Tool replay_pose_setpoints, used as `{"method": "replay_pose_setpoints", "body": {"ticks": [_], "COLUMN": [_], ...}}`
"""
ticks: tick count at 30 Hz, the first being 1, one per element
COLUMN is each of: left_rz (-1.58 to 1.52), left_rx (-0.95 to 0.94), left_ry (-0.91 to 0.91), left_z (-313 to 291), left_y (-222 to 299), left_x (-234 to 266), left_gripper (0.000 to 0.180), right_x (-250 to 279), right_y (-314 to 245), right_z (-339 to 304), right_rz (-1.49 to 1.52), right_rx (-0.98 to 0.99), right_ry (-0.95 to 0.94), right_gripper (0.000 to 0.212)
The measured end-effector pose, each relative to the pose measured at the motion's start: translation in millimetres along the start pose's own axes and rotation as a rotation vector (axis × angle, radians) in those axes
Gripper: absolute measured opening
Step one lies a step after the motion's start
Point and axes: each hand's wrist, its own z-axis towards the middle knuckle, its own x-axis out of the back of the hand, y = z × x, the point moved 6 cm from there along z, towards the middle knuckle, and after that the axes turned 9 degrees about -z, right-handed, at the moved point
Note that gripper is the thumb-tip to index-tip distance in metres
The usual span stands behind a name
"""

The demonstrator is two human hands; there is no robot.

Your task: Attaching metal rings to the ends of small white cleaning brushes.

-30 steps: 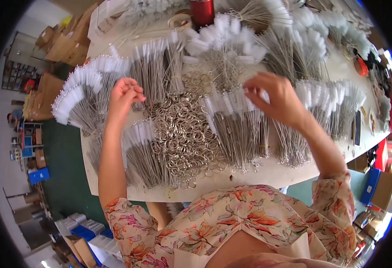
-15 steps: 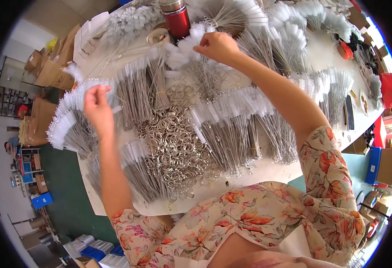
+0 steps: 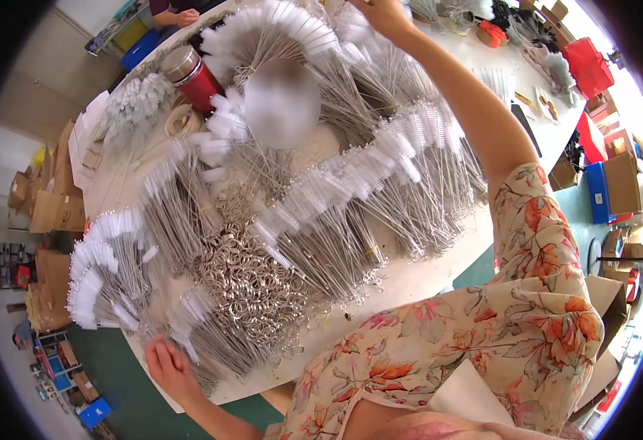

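Hands (image 3: 169,368) (image 3: 384,16) flank bristly wire-stemmed brushes (image 3: 351,176) — and glossy metal rings (image 3: 247,293)

On the white, flat surface (image 3: 450,262), a heap of silver metal rings (image 3: 252,290) lies near the front, left of centre. Bundles of white-bristled, wire-stemmed brushes (image 3: 332,191) flank it left and right. Behind the heap, far left, stands a red cylindrical metal flask (image 3: 200,84), a cream round roll (image 3: 171,123) just left of it. Brown cardboard boxes (image 3: 57,210) sit beyond the surface's left edge.
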Motion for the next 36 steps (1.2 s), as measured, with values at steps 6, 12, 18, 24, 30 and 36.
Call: {"method": "replay_pose_setpoints", "body": {"ticks": [6, 12, 18, 24, 30, 36], "left_rz": [-0.159, -0.200, -0.260, -0.269, -0.325, -0.331], "left_rx": [0.174, 0.189, 0.241, 0.185, 0.207, 0.201], "left_ry": [0.189, 0.075, 0.043, -0.017, -0.024, 0.073], "left_z": [-37.0, -51.8, -61.1, -64.7, -84.8, -119.6], "left_y": [-44.7, -65.1, -74.4, -74.7, -78.2, -81.2], "left_x": [37.9, 31.0, 36.4, 26.0, 20.9, 65.3], "left_gripper": [0.024, 0.028, 0.025, 0.025, 0.024, 0.025], "right_x": [8.4, -6.0, 3.6, 34.3, -28.3, -51.2], "right_y": [73.3, 97.6, 95.1, 15.3, -118.7, -118.0], "right_z": [-43.9, -64.1, -54.3, 6.4, -67.1, -97.0], "right_rz": [-0.490, -0.585, -0.579, -0.307, -0.373, -0.562], "right_rx": [-0.394, -0.484, -0.559, -0.002, -0.044, 0.061], "right_ry": [-0.650, -0.690, -0.748, -0.164, -0.910, -0.990], "right_gripper": [0.038, 0.036, 0.035, 0.018, 0.025, 0.031]}}
